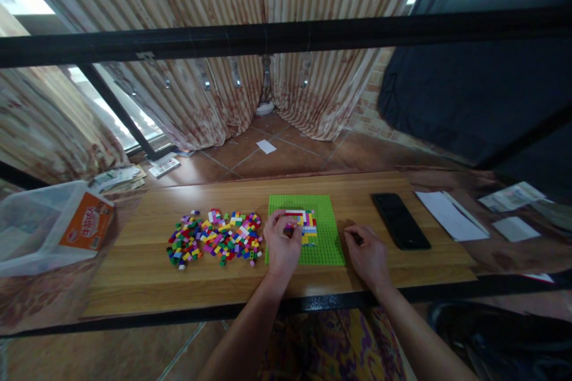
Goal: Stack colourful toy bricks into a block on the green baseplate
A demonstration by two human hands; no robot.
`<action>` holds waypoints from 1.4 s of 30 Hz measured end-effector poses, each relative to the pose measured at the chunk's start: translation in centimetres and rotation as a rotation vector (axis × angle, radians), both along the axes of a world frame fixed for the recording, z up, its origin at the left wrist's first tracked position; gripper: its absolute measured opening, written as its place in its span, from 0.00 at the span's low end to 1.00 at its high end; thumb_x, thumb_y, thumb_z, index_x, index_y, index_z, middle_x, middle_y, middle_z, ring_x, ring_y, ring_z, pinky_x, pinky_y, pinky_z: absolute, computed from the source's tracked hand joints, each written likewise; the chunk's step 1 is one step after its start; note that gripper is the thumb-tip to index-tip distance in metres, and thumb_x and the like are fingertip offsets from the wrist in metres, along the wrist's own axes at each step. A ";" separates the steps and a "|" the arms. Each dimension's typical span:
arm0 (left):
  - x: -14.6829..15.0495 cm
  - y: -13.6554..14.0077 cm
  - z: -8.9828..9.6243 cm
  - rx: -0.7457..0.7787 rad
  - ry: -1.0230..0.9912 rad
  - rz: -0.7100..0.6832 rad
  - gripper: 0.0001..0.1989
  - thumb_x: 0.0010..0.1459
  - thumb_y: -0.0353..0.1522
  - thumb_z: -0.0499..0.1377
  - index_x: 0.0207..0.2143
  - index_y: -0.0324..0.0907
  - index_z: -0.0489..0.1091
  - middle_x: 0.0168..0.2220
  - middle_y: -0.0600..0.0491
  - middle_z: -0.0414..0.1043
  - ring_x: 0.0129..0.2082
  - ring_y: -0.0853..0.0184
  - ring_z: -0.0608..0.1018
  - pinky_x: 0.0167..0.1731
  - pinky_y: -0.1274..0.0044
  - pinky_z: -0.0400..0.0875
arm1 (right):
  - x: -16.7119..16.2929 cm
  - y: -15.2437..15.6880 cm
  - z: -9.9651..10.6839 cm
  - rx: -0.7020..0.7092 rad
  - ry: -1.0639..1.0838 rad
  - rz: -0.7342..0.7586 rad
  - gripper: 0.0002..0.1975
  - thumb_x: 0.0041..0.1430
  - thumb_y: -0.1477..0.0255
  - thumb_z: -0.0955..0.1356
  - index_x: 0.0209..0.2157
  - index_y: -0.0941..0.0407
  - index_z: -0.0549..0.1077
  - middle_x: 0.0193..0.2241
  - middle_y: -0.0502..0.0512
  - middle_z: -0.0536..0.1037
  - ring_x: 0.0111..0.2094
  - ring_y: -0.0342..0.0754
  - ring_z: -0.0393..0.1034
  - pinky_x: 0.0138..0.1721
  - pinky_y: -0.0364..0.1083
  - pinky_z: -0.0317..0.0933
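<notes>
A green baseplate [324,214] lies on the wooden table [143,274], with rows of small coloured bricks [308,221] built near its middle. My left hand [281,244] rests on the plate's left part, its fingertips pinching a small dark brick [289,229] against the built rows. My right hand [369,253] lies on the table just right of the plate, fingers curled, nothing visible in it. A spread pile of loose coloured bricks [214,237] lies left of the plate.
A black phone [400,220] lies right of the plate, with white papers [451,214] beyond it. A clear plastic bag with an orange label [87,223] sits at the table's left end. A black bar [286,36] crosses overhead.
</notes>
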State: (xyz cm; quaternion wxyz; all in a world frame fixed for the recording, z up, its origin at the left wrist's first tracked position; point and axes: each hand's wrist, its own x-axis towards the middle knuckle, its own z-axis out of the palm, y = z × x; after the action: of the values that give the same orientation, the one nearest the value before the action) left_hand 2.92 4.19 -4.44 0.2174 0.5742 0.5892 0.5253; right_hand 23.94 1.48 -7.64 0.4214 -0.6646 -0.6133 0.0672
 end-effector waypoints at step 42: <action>-10.5 -6.9 -0.7 0.048 0.593 0.002 0.09 0.60 0.29 0.59 0.38 0.47 0.78 0.52 0.46 0.71 0.50 0.56 0.73 0.49 0.62 0.71 | 0.9 -0.1 -0.5 -0.005 -0.095 0.005 0.17 0.62 0.59 0.63 0.32 0.56 0.76 0.33 0.60 0.79 0.35 0.54 0.73 0.36 0.51 0.64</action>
State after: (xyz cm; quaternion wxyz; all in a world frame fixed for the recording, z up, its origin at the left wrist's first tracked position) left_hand -7.54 -2.69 -5.12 0.0216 0.7070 0.6150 0.3486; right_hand 24.84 1.39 -8.14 0.3902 -0.6664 -0.6342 0.0380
